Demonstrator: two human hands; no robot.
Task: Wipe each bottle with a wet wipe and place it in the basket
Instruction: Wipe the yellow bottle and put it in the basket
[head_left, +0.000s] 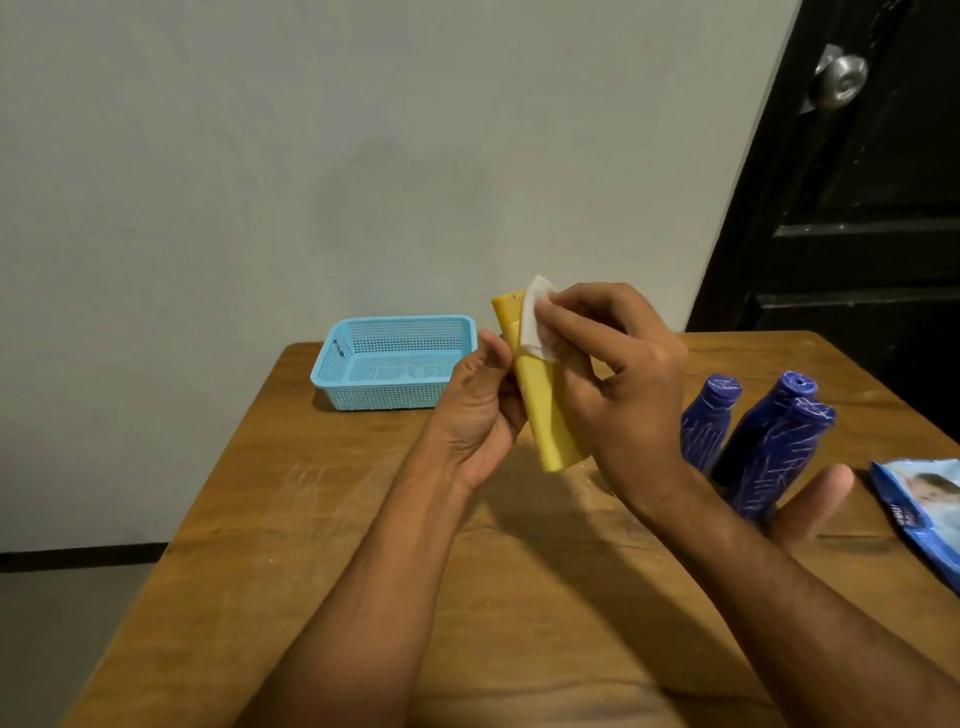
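A yellow bottle (540, 405) is held tilted above the table, its flat end pointing up and away. My left hand (475, 415) grips its left side around the middle. My right hand (618, 374) presses a folded white wet wipe (535, 325) against the upper part of the bottle. A light blue perforated basket (363, 387) stands on the table behind my left hand, with nothing visible inside. Three dark blue bottles with white scribble marks (769, 441) stand close together at the right.
A blue wet-wipe pack (919, 512) lies at the table's right edge. A pale rounded object (815, 499) sits just in front of the blue bottles. The wooden table (322, 545) meets a grey wall; a black door with a metal knob (841, 80) is at the right.
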